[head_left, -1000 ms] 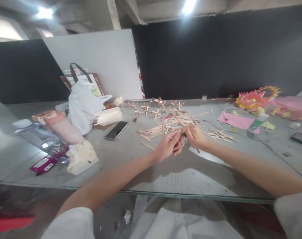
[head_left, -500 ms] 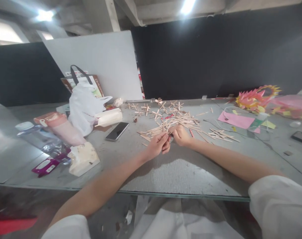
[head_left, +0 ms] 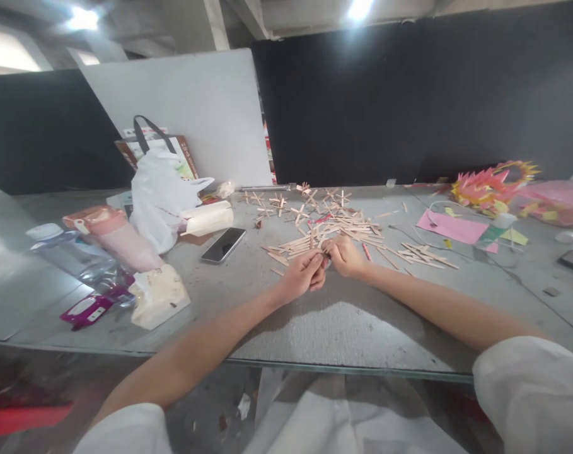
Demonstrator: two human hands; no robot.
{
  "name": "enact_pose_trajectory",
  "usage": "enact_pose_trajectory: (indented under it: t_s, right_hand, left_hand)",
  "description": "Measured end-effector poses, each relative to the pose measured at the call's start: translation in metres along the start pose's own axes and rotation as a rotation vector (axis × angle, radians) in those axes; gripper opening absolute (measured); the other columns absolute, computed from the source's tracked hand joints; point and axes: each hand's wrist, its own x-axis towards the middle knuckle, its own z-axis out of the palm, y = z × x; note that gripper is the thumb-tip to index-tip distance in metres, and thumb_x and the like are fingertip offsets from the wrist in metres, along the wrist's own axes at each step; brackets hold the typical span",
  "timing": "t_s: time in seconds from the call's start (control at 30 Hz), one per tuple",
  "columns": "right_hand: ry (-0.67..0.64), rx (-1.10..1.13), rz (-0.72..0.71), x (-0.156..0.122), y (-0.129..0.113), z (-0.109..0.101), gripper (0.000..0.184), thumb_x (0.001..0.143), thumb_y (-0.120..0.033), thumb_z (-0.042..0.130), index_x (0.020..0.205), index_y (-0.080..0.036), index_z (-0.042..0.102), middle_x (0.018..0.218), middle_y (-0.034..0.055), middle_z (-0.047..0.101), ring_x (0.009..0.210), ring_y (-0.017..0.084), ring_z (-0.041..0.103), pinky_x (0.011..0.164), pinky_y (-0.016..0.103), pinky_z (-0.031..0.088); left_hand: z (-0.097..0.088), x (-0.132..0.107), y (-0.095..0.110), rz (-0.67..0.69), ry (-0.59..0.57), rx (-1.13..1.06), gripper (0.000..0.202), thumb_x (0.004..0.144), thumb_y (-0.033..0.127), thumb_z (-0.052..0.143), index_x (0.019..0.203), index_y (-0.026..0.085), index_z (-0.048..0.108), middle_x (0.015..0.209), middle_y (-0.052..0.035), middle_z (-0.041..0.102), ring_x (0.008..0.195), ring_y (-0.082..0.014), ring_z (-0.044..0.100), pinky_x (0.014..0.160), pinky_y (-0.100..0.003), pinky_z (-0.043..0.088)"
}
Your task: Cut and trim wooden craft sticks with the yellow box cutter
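My left hand (head_left: pixel 305 275) and my right hand (head_left: pixel 345 256) meet over the grey table (head_left: pixel 333 328), fingers pinched together at one spot between them. What they pinch is too small to name; it sits at the near edge of a pile of thin wooden sticks (head_left: pixel 333 233). Behind the pile lie several small crosses made of sticks (head_left: pixel 295 205). More loose sticks (head_left: pixel 421 255) lie to the right of my right hand, with a short red stick (head_left: pixel 365 251) next to my right wrist.
A black phone (head_left: pixel 223 244) lies left of the sticks. Further left are a white plastic bag (head_left: pixel 159 195), a pink-lidded bottle (head_left: pixel 111 236), a clear bottle (head_left: pixel 73 258) and a tissue pack (head_left: pixel 157 295). Pink paper (head_left: pixel 449 228) and a folded paper ornament (head_left: pixel 485 186) sit at the right.
Both hands moved forward and left to the near edge of the stick pile, staying pinched together. In the last half second they hardly shifted.
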Motion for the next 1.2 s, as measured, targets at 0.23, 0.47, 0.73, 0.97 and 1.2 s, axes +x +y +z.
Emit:
enact_pose_trajectory:
  t_s: [0.23, 0.47, 0.73, 0.97, 1.2]
  right_hand:
    - [0.004, -0.007, 0.040, -0.001, -0.002, -0.002, 0.049, 0.108, -0.032, 0.024, 0.063, -0.025, 0.042, 0.059, 0.0030, 0.053, 0.057, 0.017, 0.046, 0.062, 0.032, 0.038]
    - [0.010, -0.031, -0.004, -0.003, 0.001, -0.003, 0.053, 0.110, -0.037, 0.020, 0.063, -0.026, 0.042, 0.061, 0.0042, 0.054, 0.057, 0.018, 0.047, 0.064, 0.035, 0.037]
    - [0.067, -0.090, 0.034, -0.020, 0.012, -0.033, 0.061, 0.114, -0.051, 0.019, 0.064, -0.025, 0.045, 0.058, 0.0026, 0.052, 0.054, 0.018, 0.045, 0.061, 0.034, 0.034]
    - [0.047, -0.194, 0.171, -0.051, 0.007, -0.068, 0.064, 0.114, -0.050, 0.019, 0.062, -0.025, 0.046, 0.053, 0.0017, 0.051, 0.051, 0.017, 0.046, 0.061, 0.033, 0.036]
    - [-0.059, -0.261, 0.221, -0.061, -0.006, -0.064, 0.060, 0.113, -0.045, 0.020, 0.062, -0.025, 0.044, 0.056, 0.0042, 0.057, 0.053, 0.018, 0.051, 0.067, 0.033, 0.040]
  left_hand:
    - [0.003, -0.003, 0.005, 0.017, 0.021, -0.005, 0.042, 0.108, 0.058, 0.048, 0.088, 0.021, 0.047, 0.050, 0.0136, 0.033, 0.037, -0.0062, 0.037, 0.044, -0.020, 0.030]
    - [0.008, -0.004, 0.008, 0.003, 0.023, -0.019, 0.044, 0.107, 0.060, 0.051, 0.087, 0.021, 0.047, 0.049, 0.0136, 0.032, 0.036, -0.0063, 0.035, 0.043, -0.020, 0.028]
    - [0.032, -0.017, 0.028, 0.000, 0.105, -0.048, 0.040, 0.109, 0.056, 0.048, 0.088, 0.022, 0.047, 0.052, 0.0126, 0.032, 0.038, -0.0065, 0.038, 0.043, -0.019, 0.029]
    - [0.039, -0.018, 0.024, 0.032, 0.191, -0.074, 0.038, 0.110, 0.053, 0.047, 0.090, 0.022, 0.047, 0.052, 0.0127, 0.034, 0.037, -0.0059, 0.036, 0.041, -0.017, 0.031]
    - [0.041, -0.019, 0.017, 0.009, 0.187, -0.038, 0.038, 0.110, 0.055, 0.046, 0.091, 0.022, 0.048, 0.051, 0.0127, 0.034, 0.037, -0.0062, 0.035, 0.041, -0.018, 0.031]
